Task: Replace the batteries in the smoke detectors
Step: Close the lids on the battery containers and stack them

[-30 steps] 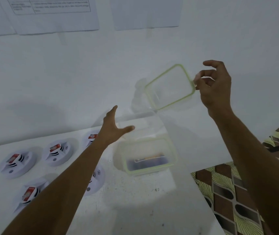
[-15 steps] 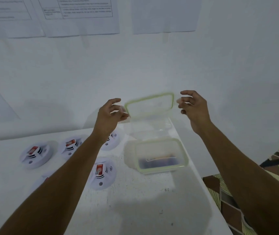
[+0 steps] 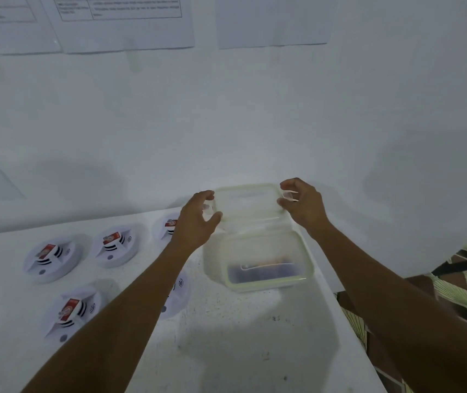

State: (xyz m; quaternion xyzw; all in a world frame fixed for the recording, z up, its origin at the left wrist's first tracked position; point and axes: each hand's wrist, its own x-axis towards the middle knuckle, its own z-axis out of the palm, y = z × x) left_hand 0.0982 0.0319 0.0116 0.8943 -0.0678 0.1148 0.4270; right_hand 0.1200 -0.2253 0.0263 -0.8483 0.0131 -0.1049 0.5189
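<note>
A clear plastic container [image 3: 257, 259] with a pale green rim stands on the white table [image 3: 240, 336], with dark batteries [image 3: 263, 269] lying in it. Its clear lid [image 3: 247, 204] hangs just behind and above the container, held level at both short ends. My left hand [image 3: 196, 219] grips the lid's left edge and my right hand [image 3: 301, 207] grips the right edge. Several white round smoke detectors lie face up to the left, each with a red and white battery: one [image 3: 52, 258], another [image 3: 117, 245], a third [image 3: 69, 310]. My left forearm covers part of two more.
The table butts against a white wall [image 3: 255, 123] with paper sheets [image 3: 124, 21] pinned high up. The table's right edge drops to a patterned brown and green floor [image 3: 453, 293].
The lid came down from high at the right, where only my right hand held it. My left hand took its left edge, and both hands lowered it toward the container.
</note>
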